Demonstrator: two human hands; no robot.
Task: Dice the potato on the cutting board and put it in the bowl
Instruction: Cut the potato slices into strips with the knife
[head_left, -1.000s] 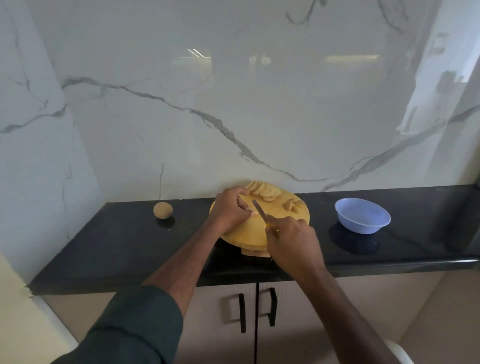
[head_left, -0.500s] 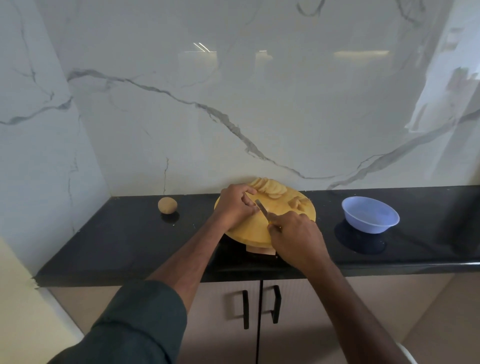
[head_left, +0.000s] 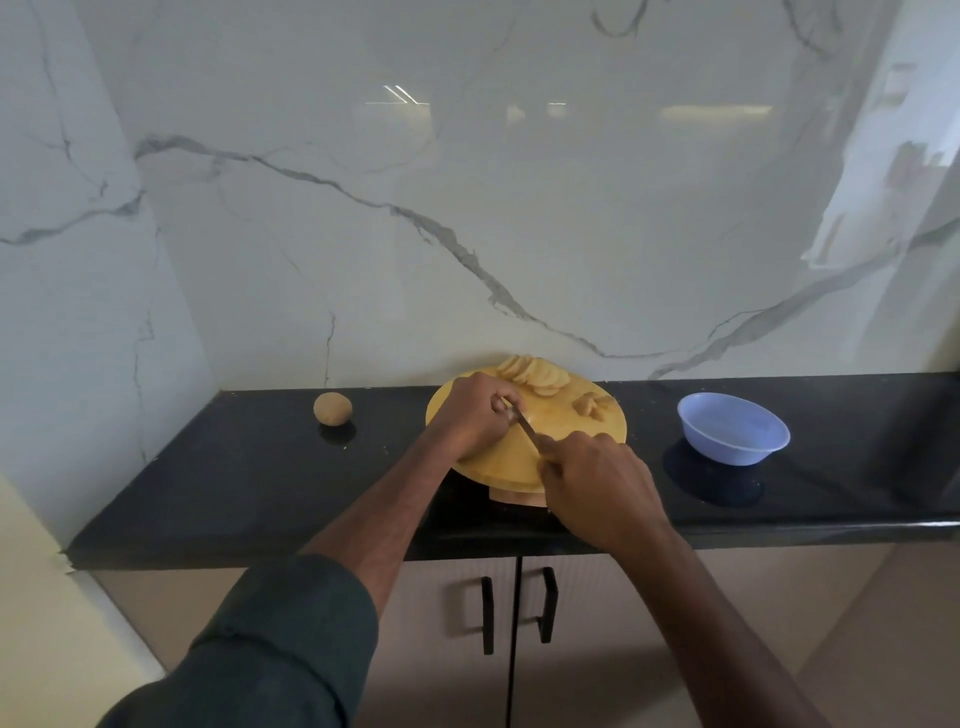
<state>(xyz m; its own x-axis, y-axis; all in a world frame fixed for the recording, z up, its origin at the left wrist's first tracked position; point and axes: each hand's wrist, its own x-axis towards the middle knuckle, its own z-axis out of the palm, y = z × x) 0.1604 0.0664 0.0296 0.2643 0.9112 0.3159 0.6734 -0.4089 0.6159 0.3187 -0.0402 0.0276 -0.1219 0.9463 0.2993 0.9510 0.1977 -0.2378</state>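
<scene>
A round yellow cutting board (head_left: 566, 431) lies on the black counter. Potato slices (head_left: 535, 376) are fanned along its far edge, and a few cut pieces (head_left: 592, 404) lie at its right. My left hand (head_left: 475, 415) curls over the board's left part, holding down a potato piece that its fingers hide. My right hand (head_left: 597, 486) grips the handle of a knife (head_left: 525, 427); its blade runs up to my left fingertips. The pale blue bowl (head_left: 733, 435) stands to the right of the board, with nothing seen inside.
A whole unpeeled potato (head_left: 332, 409) sits on the counter (head_left: 234, 467) left of the board. A marble wall rises right behind the counter and along the left. Cabinet doors with black handles (head_left: 517, 613) are below the counter's front edge.
Both hands stay on the board with the knife between them; the blade shifts only slightly. The view has drifted a little.
</scene>
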